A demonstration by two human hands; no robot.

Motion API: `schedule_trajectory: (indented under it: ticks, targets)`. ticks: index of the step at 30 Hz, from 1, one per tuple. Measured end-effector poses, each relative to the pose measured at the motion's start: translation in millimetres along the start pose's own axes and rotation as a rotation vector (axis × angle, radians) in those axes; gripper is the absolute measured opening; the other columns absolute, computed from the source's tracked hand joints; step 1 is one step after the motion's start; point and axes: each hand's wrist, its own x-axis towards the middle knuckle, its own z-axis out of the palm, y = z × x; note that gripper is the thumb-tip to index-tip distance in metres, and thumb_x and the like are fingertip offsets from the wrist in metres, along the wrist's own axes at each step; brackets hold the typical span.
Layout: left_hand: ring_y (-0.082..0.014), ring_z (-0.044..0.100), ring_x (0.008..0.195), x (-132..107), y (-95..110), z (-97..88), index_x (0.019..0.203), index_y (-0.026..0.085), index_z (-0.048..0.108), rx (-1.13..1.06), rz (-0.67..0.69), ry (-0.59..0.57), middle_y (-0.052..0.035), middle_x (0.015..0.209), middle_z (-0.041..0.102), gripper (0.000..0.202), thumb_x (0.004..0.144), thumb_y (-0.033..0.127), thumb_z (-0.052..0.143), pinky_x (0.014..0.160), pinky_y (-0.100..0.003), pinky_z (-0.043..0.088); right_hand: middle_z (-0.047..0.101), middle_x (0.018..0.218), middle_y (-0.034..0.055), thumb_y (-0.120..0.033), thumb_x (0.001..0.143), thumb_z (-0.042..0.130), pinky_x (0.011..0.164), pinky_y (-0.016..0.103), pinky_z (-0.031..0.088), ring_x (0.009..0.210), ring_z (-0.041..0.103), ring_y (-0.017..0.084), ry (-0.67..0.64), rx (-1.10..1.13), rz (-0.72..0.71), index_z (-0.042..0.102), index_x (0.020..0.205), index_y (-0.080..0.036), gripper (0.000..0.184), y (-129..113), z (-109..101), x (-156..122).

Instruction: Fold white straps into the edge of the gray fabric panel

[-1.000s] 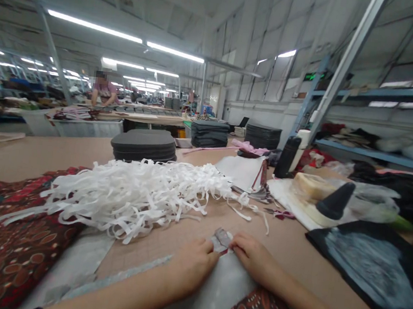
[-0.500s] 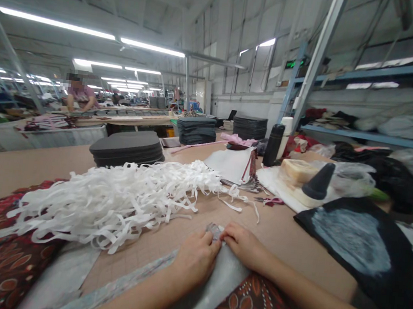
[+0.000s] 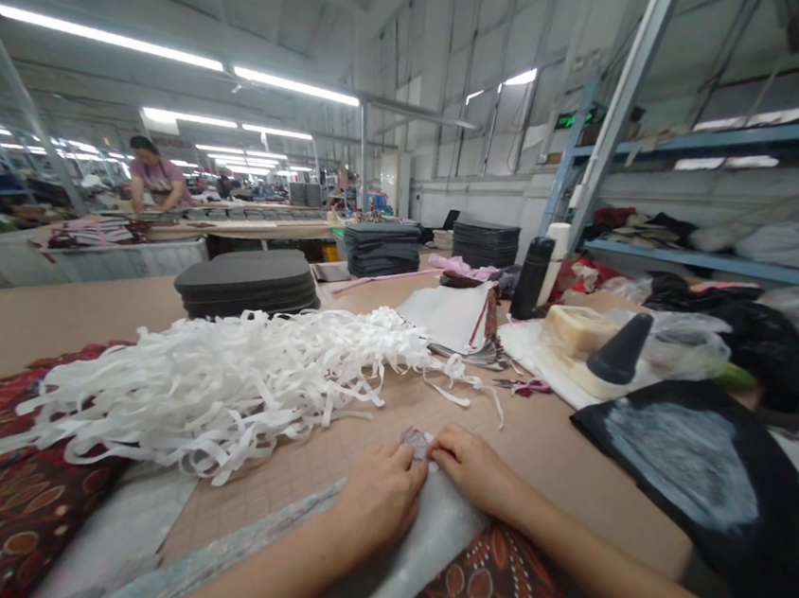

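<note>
My left hand (image 3: 379, 489) and my right hand (image 3: 471, 468) meet at the end of a grey-backed fabric piece (image 3: 433, 531) on the table. The left fingers are curled down on the fabric, and a small crumpled grey edge (image 3: 416, 442) shows just beyond them. With thumb and fingertips pressed together, my right hand pinches the same edge. A bit of white shows between the hands, too small to name. Brown patterned fabric (image 3: 490, 589) lies below my right forearm. In front of the hands spreads a heap of white ribbon strips (image 3: 240, 382).
Small pink-handled scissors (image 3: 529, 387) lie beyond my right hand. Stacks of dark pads (image 3: 248, 283) stand behind the strips. At right are a black cone (image 3: 619, 349), a stained black cloth (image 3: 686, 462) and a black bottle (image 3: 531, 277). Across the room a person (image 3: 159, 180) leans over another table.
Both hands keep their hold on the fabric edge, nearly unmoved. The view has shifted very slightly.
</note>
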Motion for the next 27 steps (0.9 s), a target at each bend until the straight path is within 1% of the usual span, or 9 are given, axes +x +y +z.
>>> schedule_trajectory:
  ticks: [4,8,11,14,17,19,23,25,27]
  targets:
    - [-0.0244,0.051,0.089,0,2,0.5,0.113,0.018,0.053,0.002,0.001,-0.002,-0.0079,0.097,0.057,0.032,0.084,0.019,0.039,0.077,-0.035,0.041,0.061,0.079,0.0046,-0.013,0.083,0.05,0.074,0.025,0.042,0.079,0.056,0.016,-0.023,-0.002,0.015,0.065,0.076,-0.016,0.016,-2,-3,2]
    - [-0.0241,0.051,0.087,0,2,0.4,0.112,0.017,0.053,0.009,-0.001,-0.01,-0.0083,0.097,0.057,0.031,0.084,0.019,0.039,0.076,-0.036,0.041,0.062,0.078,0.0046,-0.016,0.081,0.051,0.071,0.024,0.041,0.077,0.056,0.016,-0.043,-0.01,0.042,0.065,0.075,-0.015,0.015,-3,-6,7]
    - [-0.0243,0.051,0.087,0,2,-0.3,0.109,0.016,0.054,0.012,-0.005,-0.019,-0.0089,0.098,0.057,0.029,0.084,0.02,0.039,0.076,-0.036,0.041,0.062,0.075,0.0035,-0.014,0.076,0.054,0.066,0.023,0.04,0.072,0.055,0.015,-0.056,-0.021,0.071,0.064,0.072,-0.015,0.011,-4,-6,11]
    - [-0.0252,0.051,0.087,1,2,-2.1,0.111,0.017,0.053,0.009,0.0,-0.026,-0.0093,0.099,0.056,0.03,0.085,0.021,0.038,0.075,-0.036,0.041,0.061,0.071,0.0019,-0.01,0.071,0.054,0.061,0.022,0.038,0.068,0.053,0.014,-0.066,-0.041,0.093,0.061,0.069,-0.015,0.01,-5,-4,13]
    - [-0.026,0.05,0.09,0,4,-3.6,0.114,0.017,0.052,0.001,0.0,-0.027,-0.0097,0.099,0.056,0.032,0.086,0.019,0.037,0.077,-0.037,0.04,0.058,0.068,0.001,-0.008,0.069,0.053,0.057,0.022,0.034,0.063,0.05,0.013,-0.079,-0.068,0.101,0.058,0.067,-0.016,0.009,-5,-2,16]
    - [-0.026,0.05,0.092,-2,5,-3.6,0.112,0.017,0.053,-0.008,-0.009,-0.032,-0.0096,0.1,0.056,0.03,0.087,0.018,0.035,0.079,-0.037,0.04,0.057,0.067,0.0004,-0.009,0.068,0.053,0.055,0.022,0.031,0.061,0.048,0.012,-0.097,-0.082,0.103,0.057,0.067,-0.016,0.009,-3,-2,19]
    - [-0.0238,0.051,0.089,-15,5,-3.7,0.102,0.018,0.058,-0.035,-0.049,-0.05,-0.0079,0.098,0.057,0.026,0.088,0.017,0.036,0.078,-0.034,0.041,0.055,0.064,-0.0025,-0.011,0.067,0.057,0.052,0.021,0.029,0.059,0.047,0.011,-0.172,-0.074,0.109,0.056,0.071,-0.017,0.007,2,-5,29]
    - [-0.0216,0.052,0.088,-28,3,-4.8,0.101,0.018,0.058,-0.065,-0.09,-0.058,-0.0067,0.097,0.058,0.025,0.087,0.015,0.037,0.078,-0.032,0.042,0.055,0.063,-0.0035,-0.013,0.068,0.059,0.051,0.02,0.029,0.059,0.048,0.011,-0.21,-0.057,0.121,0.056,0.072,-0.017,0.006,4,-8,33]
    - [-0.0202,0.053,0.09,-46,-1,-7.4,0.102,0.019,0.057,-0.118,-0.154,-0.076,-0.0058,0.099,0.058,0.025,0.085,0.014,0.04,0.08,-0.03,0.042,0.054,0.063,-0.0035,-0.018,0.07,0.061,0.05,0.02,0.029,0.059,0.048,0.011,-0.222,-0.047,0.14,0.056,0.072,-0.016,0.006,4,-10,36]
